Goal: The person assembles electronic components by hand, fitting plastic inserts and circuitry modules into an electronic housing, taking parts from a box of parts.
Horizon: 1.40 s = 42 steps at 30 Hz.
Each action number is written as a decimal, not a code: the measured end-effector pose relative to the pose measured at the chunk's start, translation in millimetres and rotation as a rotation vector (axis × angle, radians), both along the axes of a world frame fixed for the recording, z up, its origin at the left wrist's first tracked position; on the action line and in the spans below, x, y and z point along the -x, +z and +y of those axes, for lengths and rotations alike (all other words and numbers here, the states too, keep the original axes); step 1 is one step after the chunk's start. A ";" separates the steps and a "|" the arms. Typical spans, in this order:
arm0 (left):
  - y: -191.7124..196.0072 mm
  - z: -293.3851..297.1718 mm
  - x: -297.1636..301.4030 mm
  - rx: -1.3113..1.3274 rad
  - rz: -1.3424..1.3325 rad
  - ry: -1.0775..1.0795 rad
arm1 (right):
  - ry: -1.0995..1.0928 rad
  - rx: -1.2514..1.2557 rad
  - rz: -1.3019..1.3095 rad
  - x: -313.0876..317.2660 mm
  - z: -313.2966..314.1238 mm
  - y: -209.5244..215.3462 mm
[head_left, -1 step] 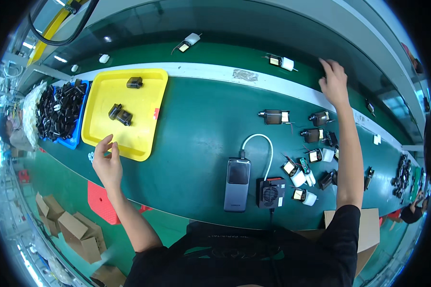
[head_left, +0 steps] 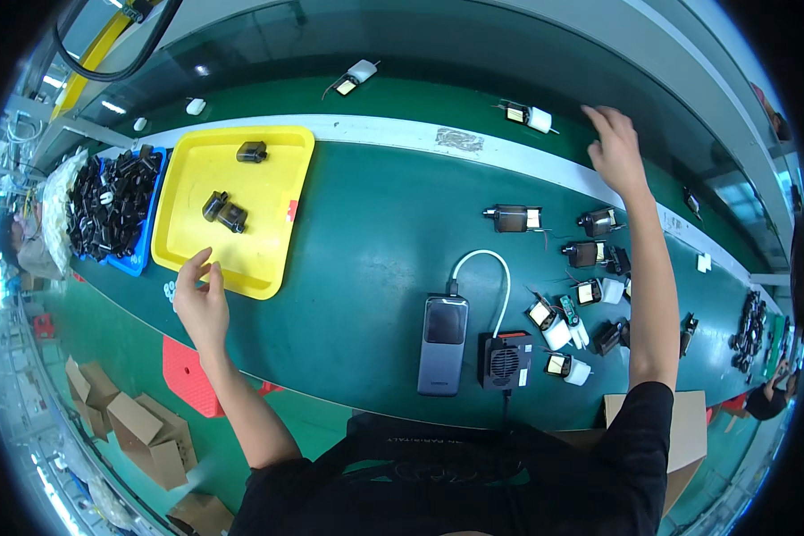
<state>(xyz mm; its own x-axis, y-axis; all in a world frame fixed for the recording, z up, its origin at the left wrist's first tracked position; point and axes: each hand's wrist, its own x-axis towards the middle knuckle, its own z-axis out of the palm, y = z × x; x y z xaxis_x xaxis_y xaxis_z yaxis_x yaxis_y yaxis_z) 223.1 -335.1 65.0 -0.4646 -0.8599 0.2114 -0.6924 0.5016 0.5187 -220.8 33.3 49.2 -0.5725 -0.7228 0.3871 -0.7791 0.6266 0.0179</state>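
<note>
My left hand (head_left: 203, 299) hovers by the near edge of a yellow tray (head_left: 165, 232), holding nothing, thumb and fingers apart. Two dark translucent plastic housings (head_left: 232, 217) lie together in the tray, with another dark housing (head_left: 252, 152) near its far edge. My right hand (head_left: 615, 150) reaches over the far green strip beyond the white rail, fingers stretched out and empty. Closest to its fingertips, just left of them, is a small white part with a cream block and wires (head_left: 538, 119). A similar white wired part (head_left: 360, 71) lies farther left on that strip.
Several dark housings (head_left: 515, 218) and white wired parts (head_left: 573, 371) lie at the right of the green table. A power bank (head_left: 443, 357) is cabled to a small black fan-grilled box (head_left: 506, 362). At far left, a blue bin (head_left: 138, 255) holds many black parts. Cardboard boxes (head_left: 156, 433) stand on the floor.
My right hand has shifted slightly left, toward the nearest white wired part. My left hand has stayed nearly where it was.
</note>
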 end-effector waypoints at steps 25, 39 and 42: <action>0.4 -8.6 50.4 -0.393 0.502 -0.324 | 0.073 0.625 -1.070 -55.7 -32.9 48.5; -11.9 156.4 103.6 -2.161 1.450 -0.812 | 0.374 1.113 -1.131 -260.2 -33.9 74.6; -7.0 169.3 103.1 -2.001 1.255 -0.628 | 0.392 1.066 -1.002 -262.0 -25.6 75.0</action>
<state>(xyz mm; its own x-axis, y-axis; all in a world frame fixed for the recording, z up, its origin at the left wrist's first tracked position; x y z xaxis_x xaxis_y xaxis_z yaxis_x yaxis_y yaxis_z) 120.0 -165.9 58.0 -0.9833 -0.1704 -0.0632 0.1447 -0.9444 0.2952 41.2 7.7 124.2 -0.7531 -0.5291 0.3909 -0.3089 -0.2402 -0.9203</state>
